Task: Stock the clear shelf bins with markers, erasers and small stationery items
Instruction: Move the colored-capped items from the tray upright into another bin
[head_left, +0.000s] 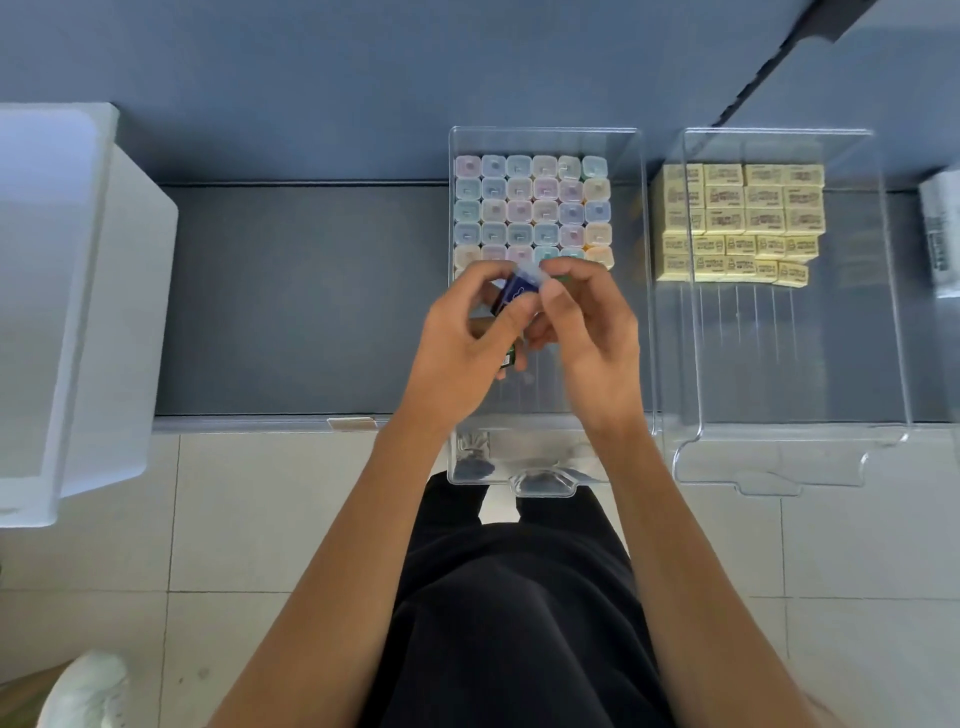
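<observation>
A clear bin (636, 218) on the grey shelf holds several upright markers (532, 208) with pastel square caps, packed in rows at its back. Above the bin's middle, my left hand (467, 343) grips a small bunch of markers, one dark blue (514, 291) and one with a green end (509, 358). My right hand (587, 332) pinches the pale cap end of the blue marker. To the right, a second clear bin (883, 312) holds several yellow erasers (743, 218) stacked at its back.
A frosted white box (78, 312) stands at the left on the shelf edge. A white packet (940, 239) lies at the far right. The grey shelf (306, 301) stretches between box and bins. Tiled floor and my white shoe (88, 691) are below.
</observation>
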